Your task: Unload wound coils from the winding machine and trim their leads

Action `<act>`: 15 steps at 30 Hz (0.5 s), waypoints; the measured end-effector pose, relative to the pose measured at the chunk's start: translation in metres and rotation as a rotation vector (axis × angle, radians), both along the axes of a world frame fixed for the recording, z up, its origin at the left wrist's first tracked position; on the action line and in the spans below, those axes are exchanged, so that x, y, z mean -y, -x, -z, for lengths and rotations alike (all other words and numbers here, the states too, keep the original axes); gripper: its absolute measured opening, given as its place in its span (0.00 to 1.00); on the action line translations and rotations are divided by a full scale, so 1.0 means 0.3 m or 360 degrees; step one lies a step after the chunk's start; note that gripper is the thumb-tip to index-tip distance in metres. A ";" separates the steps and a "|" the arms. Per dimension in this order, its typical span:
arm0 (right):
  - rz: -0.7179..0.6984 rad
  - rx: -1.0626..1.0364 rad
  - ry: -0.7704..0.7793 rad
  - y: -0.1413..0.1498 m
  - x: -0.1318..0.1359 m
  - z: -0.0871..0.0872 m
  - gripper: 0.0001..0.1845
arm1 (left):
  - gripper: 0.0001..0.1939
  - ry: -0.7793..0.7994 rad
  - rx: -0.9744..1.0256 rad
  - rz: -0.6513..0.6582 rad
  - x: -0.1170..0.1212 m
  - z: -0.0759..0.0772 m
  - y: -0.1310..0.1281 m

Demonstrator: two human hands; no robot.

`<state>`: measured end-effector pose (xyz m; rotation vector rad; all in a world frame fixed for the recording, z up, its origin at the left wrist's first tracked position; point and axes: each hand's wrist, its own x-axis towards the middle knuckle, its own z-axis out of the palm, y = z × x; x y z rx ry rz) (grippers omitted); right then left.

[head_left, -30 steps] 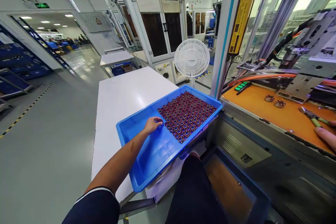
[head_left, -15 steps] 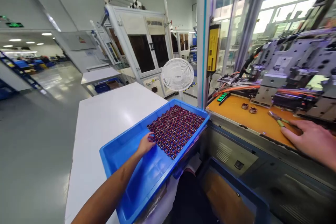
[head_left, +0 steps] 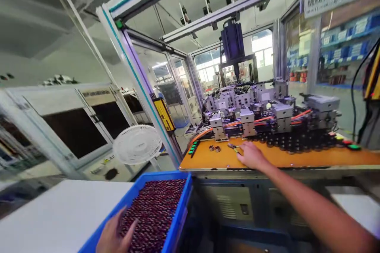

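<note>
- One pair of pliers [head_left: 234, 148] is lying on the orange board [head_left: 202, 162], with its metal nose pointing away from the person and its handles going towards the right hand.
- The right hand [head_left: 251, 155] is staying low over this board, and its fingers and thumb are meeting the handles; I cannot tell whether they are gripping them firmly.
- Many small dark red parts [head_left: 157, 205] are filling the visible area of the blue tray [head_left: 178, 215], in a dense layer.
- The left hand [head_left: 113, 231] is hovering at the left side of these parts, with fingers and thumb standing apart and loose; the picture is a little blurred there.
- Two small round metal pieces [head_left: 217, 149] are sitting side by side on the board, just left of the pliers.
- Some green blocks [head_left: 192, 148] are lying in a row near the left end of the board.
- Behind the pliers, a machine [head_left: 247, 120] with grey blocks is standing, and orange hoses [head_left: 208, 131] are running across its front.
- The blue tray is resting beside a white table top [head_left: 71, 205].
- Farther out, a white fan [head_left: 137, 143] is standing behind the tray, near a yellow box [head_left: 164, 114] on the metal post.
</note>
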<state>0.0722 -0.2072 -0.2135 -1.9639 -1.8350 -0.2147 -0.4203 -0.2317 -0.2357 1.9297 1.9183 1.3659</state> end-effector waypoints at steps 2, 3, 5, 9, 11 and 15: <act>0.0006 0.0056 0.0033 -0.003 0.007 -0.006 0.15 | 0.20 -0.0064 -0.0019 0.0276 -0.049 -0.088 -0.203; -0.0001 0.0072 0.0048 -0.006 0.010 -0.008 0.15 | 0.19 0.0009 -0.0014 0.0437 -0.079 -0.126 -0.311; -0.0030 0.0076 0.0065 -0.012 0.011 -0.011 0.15 | 0.14 0.0116 0.0009 0.0629 -0.149 -0.175 -0.526; -0.0087 0.0035 0.0048 -0.019 0.011 -0.013 0.15 | 0.16 0.0321 0.0038 0.0682 -0.295 -0.174 -0.856; -0.0118 0.0030 0.0031 -0.019 0.012 -0.014 0.14 | 0.17 0.0374 0.0085 0.0617 -0.351 -0.162 -0.945; -0.0199 0.0032 0.0016 -0.019 0.016 -0.017 0.14 | 0.18 0.0430 0.0211 0.0546 -0.407 -0.163 -1.007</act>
